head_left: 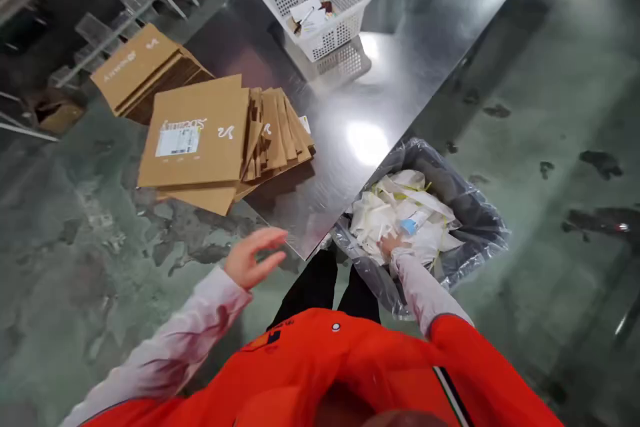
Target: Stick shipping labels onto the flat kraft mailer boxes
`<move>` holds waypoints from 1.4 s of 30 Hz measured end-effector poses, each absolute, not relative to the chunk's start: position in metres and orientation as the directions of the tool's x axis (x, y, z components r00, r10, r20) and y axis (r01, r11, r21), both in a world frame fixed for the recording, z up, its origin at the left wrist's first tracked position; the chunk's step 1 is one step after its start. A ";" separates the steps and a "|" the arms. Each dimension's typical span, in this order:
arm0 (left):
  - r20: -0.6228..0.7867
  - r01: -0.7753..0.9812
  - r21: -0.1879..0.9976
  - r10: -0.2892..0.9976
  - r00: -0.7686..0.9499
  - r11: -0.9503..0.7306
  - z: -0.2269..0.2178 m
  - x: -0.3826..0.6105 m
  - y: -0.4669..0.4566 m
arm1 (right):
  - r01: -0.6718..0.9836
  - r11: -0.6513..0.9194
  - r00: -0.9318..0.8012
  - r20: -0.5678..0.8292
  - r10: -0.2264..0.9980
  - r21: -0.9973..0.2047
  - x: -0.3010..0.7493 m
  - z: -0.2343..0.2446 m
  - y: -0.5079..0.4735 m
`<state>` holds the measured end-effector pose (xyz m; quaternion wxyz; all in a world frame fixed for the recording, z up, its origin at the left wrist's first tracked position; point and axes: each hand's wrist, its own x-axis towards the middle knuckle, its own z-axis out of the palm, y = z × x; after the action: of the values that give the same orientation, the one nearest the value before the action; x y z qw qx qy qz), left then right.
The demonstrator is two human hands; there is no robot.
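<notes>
My left hand (253,255) hovers open, fingers stretched out, holding nothing, just off the near corner of the steel table (350,107). My right hand (389,245) reaches down into a waste bin lined with a clear bag (470,213), among crumpled white paper (400,210); its fingers are buried in the paper and hidden. On the table's left side lie stacks of flat brown cardboard mailers (210,140), one bearing a white label.
A white plastic basket (316,1) with a few small papers stands at the far end of the table. A second pile of cardboard (137,70) lies further left. Metal rack rails (100,33) run along the upper left. Green floor surrounds the table.
</notes>
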<state>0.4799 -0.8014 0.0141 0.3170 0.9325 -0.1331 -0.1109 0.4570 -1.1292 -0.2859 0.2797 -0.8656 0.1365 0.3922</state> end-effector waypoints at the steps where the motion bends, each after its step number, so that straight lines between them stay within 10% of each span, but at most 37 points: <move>1: -0.031 -0.203 0.496 -0.251 0.968 -0.844 0.029 0.500 -0.782 | -0.446 -0.836 0.624 -0.781 -0.034 -0.320 0.454 -0.273 -1.132; 6: 0.159 -0.180 0.085 -0.165 0.973 -0.980 0.058 0.603 -0.704 | -0.497 -0.865 0.612 -0.731 -0.302 -0.059 0.442 -0.197 -1.140; 9: -0.119 -0.376 -0.050 -0.369 0.922 -0.925 0.056 0.642 -0.684 | -0.583 -0.744 0.697 -0.671 -0.253 -0.325 0.453 -0.159 -1.100; 12: -0.370 -0.515 -0.124 -0.442 0.817 -0.848 0.053 0.666 -0.673 | -0.637 -0.208 0.758 -0.652 0.003 -0.742 0.481 -0.133 -1.009; 15: -0.405 -0.520 -0.131 -0.433 0.805 -0.844 0.055 0.684 -0.666 | -0.688 0.422 0.706 -0.680 0.198 -0.591 0.526 -0.112 -0.902; 18: -0.417 -0.574 -0.105 -0.488 0.766 -0.812 0.062 0.700 -0.657 | -0.572 0.679 0.668 -0.742 0.059 -0.461 0.570 -0.089 -0.834; 22: -0.445 -0.702 -0.075 -0.606 0.659 -0.708 0.070 0.716 -0.634 | -0.435 0.741 0.679 -0.727 -0.103 -0.511 0.589 -0.057 -0.816; 28: -0.369 -0.761 0.091 -0.732 0.573 -0.642 0.073 0.760 -0.618 | -0.717 0.657 0.555 -0.761 0.336 -0.233 0.564 -0.019 -0.834; 34: -0.146 -0.598 0.196 -0.626 0.766 -0.777 0.087 0.855 -0.635 | -0.238 0.868 0.579 -0.781 -0.235 -0.437 0.575 -0.047 -0.850; 42: -0.260 -0.489 0.076 -0.491 0.832 -0.869 0.042 0.835 -0.636 | -0.181 0.878 0.531 -0.796 -0.292 -0.443 0.646 -0.099 -0.771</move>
<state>0.8353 -0.6360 0.0422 0.0030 0.9570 -0.2560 -0.1366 0.6455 -0.7708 -0.0988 0.8400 -0.2445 0.4833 -0.0330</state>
